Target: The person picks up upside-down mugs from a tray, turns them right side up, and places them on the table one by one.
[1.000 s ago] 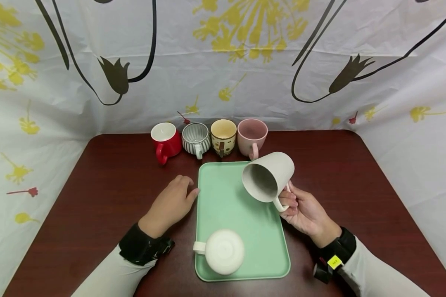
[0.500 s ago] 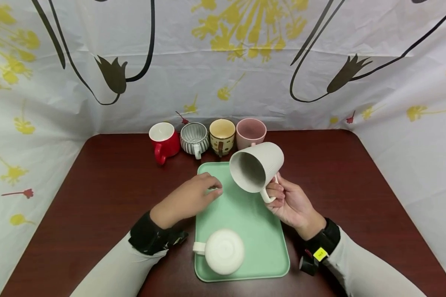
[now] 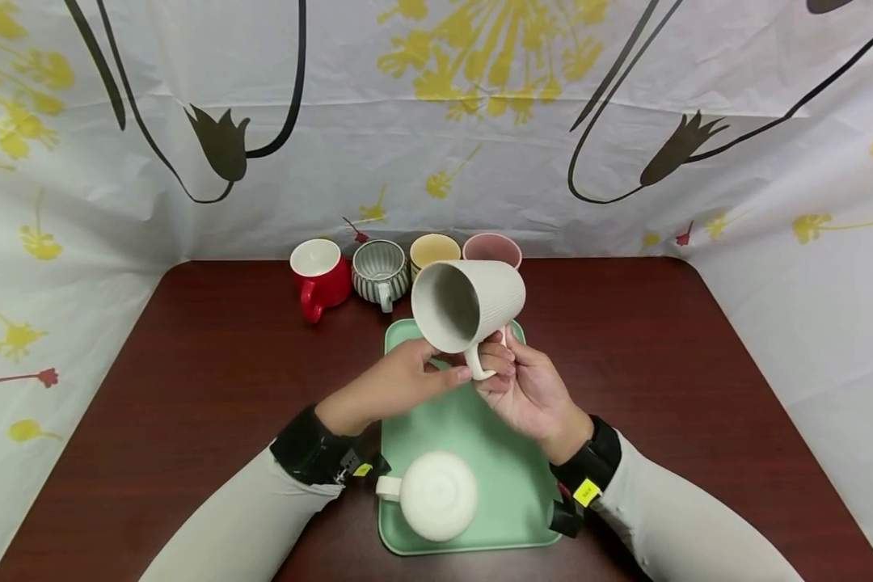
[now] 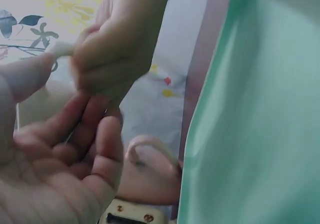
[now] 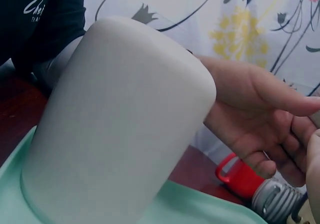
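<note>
A cream ribbed mug (image 3: 469, 301) hangs tilted above the far end of the green tray (image 3: 509, 473), its mouth turned toward me. My right hand (image 3: 512, 380) pinches its handle from below. My left hand (image 3: 415, 373) reaches in beside it, straight fingers touching the mug's underside near the rim and handle. In the left wrist view the left palm (image 4: 55, 169) lies open under the right hand (image 4: 115, 48). A white mug (image 3: 436, 495) stands upside down at the tray's near end; it fills the right wrist view (image 5: 120, 129), with the open left hand (image 5: 250, 114) behind it.
A row of mugs lines the back of the dark red table (image 3: 211, 364): red (image 3: 320, 275), grey striped (image 3: 381, 273), yellow (image 3: 431, 249) and pink (image 3: 491, 246), the last two partly hidden by the held mug. A flowered curtain (image 3: 436, 121) closes in the table.
My right hand has carried the cream mug up and to the left, over the tray's far end. My left hand has come off the table and across to touch the mug.
</note>
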Demonstrator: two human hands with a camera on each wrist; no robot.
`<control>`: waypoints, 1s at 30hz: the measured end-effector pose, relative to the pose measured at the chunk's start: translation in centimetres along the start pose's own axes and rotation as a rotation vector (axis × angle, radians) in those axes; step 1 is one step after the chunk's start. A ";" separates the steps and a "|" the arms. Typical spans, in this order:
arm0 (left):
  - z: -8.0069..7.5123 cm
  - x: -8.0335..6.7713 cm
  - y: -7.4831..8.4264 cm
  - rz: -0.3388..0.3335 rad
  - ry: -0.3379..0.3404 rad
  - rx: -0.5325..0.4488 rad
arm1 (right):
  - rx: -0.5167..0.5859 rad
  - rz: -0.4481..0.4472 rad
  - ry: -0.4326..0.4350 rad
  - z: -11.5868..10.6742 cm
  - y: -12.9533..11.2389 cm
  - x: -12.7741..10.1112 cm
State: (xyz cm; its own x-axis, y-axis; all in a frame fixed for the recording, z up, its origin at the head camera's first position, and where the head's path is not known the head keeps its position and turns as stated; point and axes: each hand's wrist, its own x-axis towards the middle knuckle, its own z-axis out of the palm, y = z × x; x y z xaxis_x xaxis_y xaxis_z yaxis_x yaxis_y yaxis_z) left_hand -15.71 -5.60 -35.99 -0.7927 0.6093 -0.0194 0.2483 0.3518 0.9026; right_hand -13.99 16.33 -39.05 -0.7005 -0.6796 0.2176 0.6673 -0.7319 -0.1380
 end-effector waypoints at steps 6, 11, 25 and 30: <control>0.2 -0.2 0.5 -0.057 0.098 -0.271 | -0.071 -0.044 -0.016 0.3 0.6 0.9; 0.0 -0.4 1.2 -0.058 0.095 -0.468 | -0.247 -0.081 -0.013 0.6 0.8 1.3; -0.8 -1.0 2.1 -0.053 0.144 -0.480 | -0.838 -0.009 0.348 1.8 0.4 0.9; -0.6 -0.8 1.9 -0.070 0.097 -0.605 | -0.881 0.055 0.435 1.3 0.5 1.1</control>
State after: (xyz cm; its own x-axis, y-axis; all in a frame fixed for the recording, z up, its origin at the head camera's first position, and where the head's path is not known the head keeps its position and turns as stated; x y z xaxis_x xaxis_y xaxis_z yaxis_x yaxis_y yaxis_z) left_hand -14.93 -5.84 -33.96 -0.8500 0.5216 -0.0742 -0.1436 -0.0939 0.9852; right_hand -14.05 15.26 -37.62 -0.8238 -0.5435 -0.1609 0.3982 -0.3529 -0.8467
